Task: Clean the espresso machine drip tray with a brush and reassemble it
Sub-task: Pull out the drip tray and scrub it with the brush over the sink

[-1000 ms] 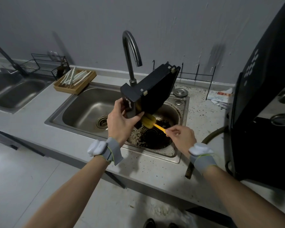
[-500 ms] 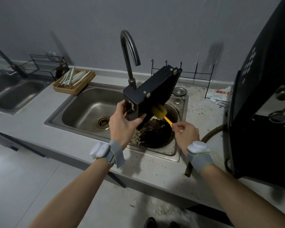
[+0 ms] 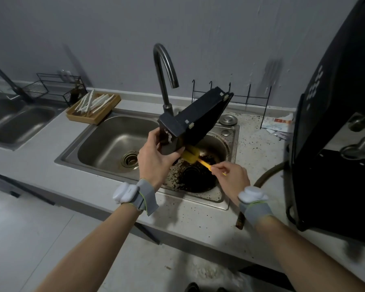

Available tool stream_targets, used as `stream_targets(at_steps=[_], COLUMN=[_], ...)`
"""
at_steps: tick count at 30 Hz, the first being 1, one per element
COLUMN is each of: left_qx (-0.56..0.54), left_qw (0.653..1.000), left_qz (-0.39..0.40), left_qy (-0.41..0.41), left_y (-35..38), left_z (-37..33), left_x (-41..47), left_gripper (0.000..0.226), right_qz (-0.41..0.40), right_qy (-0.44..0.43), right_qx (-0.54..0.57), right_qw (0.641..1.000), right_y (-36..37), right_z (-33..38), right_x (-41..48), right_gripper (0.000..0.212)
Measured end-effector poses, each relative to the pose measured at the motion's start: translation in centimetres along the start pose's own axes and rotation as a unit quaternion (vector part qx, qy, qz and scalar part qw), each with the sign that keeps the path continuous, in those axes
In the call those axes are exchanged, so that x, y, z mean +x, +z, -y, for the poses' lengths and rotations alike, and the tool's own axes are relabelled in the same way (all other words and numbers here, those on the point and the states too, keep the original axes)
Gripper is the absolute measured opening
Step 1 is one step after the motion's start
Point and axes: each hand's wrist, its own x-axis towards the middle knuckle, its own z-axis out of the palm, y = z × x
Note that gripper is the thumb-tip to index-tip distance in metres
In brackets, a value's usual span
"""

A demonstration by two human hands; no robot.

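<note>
Light: dim, grey; soft shadows on wall [image 3: 135,39]
Edges: wide-angle bend; machine [image 3: 335,144] right of fingers blurred

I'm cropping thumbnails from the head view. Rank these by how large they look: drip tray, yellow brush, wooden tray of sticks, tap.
1. drip tray
2. tap and wooden tray of sticks: too alike to rank, and both farther away.
3. yellow brush, partly hidden.

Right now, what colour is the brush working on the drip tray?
Yellow, head and handle alike; the brush shows best in the head view.
</note>
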Motion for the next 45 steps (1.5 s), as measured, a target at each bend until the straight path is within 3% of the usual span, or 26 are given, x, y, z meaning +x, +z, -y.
stream_targets(at_steps=[7, 14, 21, 24, 26, 32, 35, 39, 45], left_qx=[0.015, 0.002, -0.001, 0.019, 0.020, -0.016, -0.025, -0.028, -0.013], left_qw=[1.000, 1.000, 1.000, 1.000, 1.000, 1.000, 1.000, 1.000, 1.000], left_qz=[-0.022, -0.003, -0.018, -0.017, -0.023, -0.007, -0.007, -0.013, -0.013], left_qy=[-0.012, -0.019, -0.005, 0.000, -0.006, -0.018, -0.013, -0.007, 0.000], left_y=[-0.1, 0.1, -0.5, -1.2, -1.4, -0.6, 0.1, -0.2, -0.4], left_z=[0.4, 0.1, -0.4, -0.1, 0.1, -0.4, -0.8, -1.3, -1.3], left_x=[-0.1, -0.1, 0.0, -0.3, -0.3, -0.5, -1.0, -0.7, -0.8], left_gripper=[0.067, 0.068, 0.068, 0.068, 0.068, 0.068, 0.069, 0.069, 0.070], right_qz=[-0.032, -0.151, -0.029, 0.000, -0.005, -0.127, -0.105, -0.013, -0.017], right_qy=[0.069, 0.028, 0.039, 0.046, 0.072, 0.030, 0.041, 0.017, 0.073], right_qx=[-0.127, -0.004, -0.014, -0.068, -0.098, 0.029, 0.032, -0.025, -0.131], right_qw=[0.989, 0.988, 0.999, 0.997, 0.993, 0.991, 0.993, 0.999, 0.989], right_y=[-2.9, -2.5, -0.1, -2.1, -3.5, -2.4, -1.1, -1.0, -4.6], right_z=[-4.0, -0.7, -1.3, -3.5, -4.8, -1.3, -0.3, -1.4, -4.0], right_x=[0.0, 1.6, 0.8, 0.5, 0.4, 0.5, 0.4, -0.7, -1.0], right_gripper=[0.015, 0.014, 0.014, 0.012, 0.012, 0.013, 0.011, 0.016, 0.017])
